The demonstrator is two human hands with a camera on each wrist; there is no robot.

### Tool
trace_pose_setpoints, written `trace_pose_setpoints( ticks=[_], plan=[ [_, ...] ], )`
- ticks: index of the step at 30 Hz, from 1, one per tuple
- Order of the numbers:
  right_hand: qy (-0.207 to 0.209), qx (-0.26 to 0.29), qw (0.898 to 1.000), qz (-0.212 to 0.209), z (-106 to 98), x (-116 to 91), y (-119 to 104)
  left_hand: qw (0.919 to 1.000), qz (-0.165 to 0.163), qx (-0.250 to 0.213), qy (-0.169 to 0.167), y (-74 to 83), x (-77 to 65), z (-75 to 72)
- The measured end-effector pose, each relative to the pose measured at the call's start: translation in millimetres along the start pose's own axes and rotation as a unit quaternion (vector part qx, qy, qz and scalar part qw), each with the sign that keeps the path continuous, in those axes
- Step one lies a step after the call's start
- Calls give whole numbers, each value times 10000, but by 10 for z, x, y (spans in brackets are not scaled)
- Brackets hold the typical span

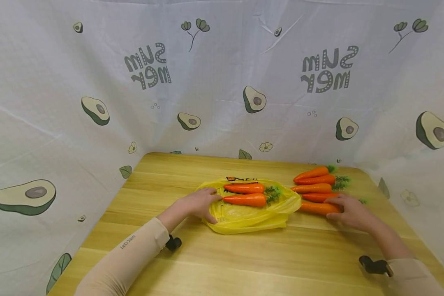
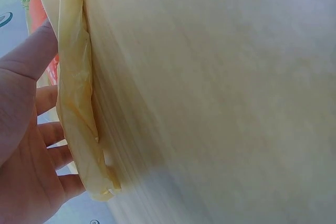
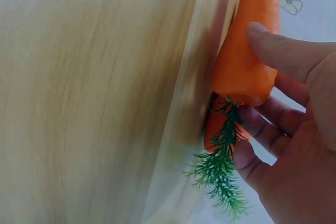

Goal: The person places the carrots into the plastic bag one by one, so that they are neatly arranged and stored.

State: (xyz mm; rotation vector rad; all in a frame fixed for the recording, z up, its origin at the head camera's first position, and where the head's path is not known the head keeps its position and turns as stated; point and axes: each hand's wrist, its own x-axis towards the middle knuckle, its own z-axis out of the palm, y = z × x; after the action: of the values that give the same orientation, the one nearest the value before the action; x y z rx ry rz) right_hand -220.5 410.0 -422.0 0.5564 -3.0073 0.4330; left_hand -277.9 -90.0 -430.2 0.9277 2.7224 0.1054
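Observation:
A yellow plastic bag (image 1: 240, 225) lies spread on the table, its right end beside the loose carrots. Two orange carrots (image 1: 248, 200) with green tops rest on the bag, tips toward my left hand (image 1: 201, 203). That hand touches the bag's left edge with loosely spread fingers; in the left wrist view its fingertips are partly behind the yellow plastic (image 2: 76, 87). To the right of the bag, my right hand (image 1: 349, 213) grips the nearest carrot (image 3: 247, 61) by its thick end. Its thumb presses one side, and the leafy top (image 3: 223, 166) hangs by the fingers.
Several more carrots (image 1: 315, 179) lie in a row behind the gripped one, leaves to the right. The wooden table (image 1: 225, 263) ends at a white curtain (image 1: 222, 82) with avocado prints, which also runs along both sides.

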Motion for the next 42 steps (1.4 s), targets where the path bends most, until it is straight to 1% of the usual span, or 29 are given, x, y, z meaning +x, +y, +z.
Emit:
trace_pose_setpoints(
  ticks=[4, 10, 17, 23, 26, 33, 39, 42],
  plan=[
    [44, 5, 10000, 3, -12, -5, 3, 10000, -1, -11, 21, 1, 6, 6],
    [77, 129, 9999, 76, -78, -2, -60, 10000, 35, -11, 53, 0, 7, 9],
    [316, 170, 9993, -106, -114, 19, -50, 10000, 15, -22, 24, -8, 11, 21],
    [344, 67, 9994, 35, -164, 29, -9, 10000, 38, -41, 36, 3, 3, 13],
    [361, -1, 9993, 42, -202, 37, 4, 10000, 43, -63, 48, 4, -2, 7],
    [406, 42, 9992, 54, -284, 81, -17, 10000, 39, -69, 11, -12, 9, 17],
    [485, 30, 9988, -32, -368, 123, -88, 10000, 33, -69, 14, -13, 11, 26],
    [402, 88, 9991, 21, -423, 146, -166, 10000, 21, -81, 13, -15, 14, 24]
  ],
)
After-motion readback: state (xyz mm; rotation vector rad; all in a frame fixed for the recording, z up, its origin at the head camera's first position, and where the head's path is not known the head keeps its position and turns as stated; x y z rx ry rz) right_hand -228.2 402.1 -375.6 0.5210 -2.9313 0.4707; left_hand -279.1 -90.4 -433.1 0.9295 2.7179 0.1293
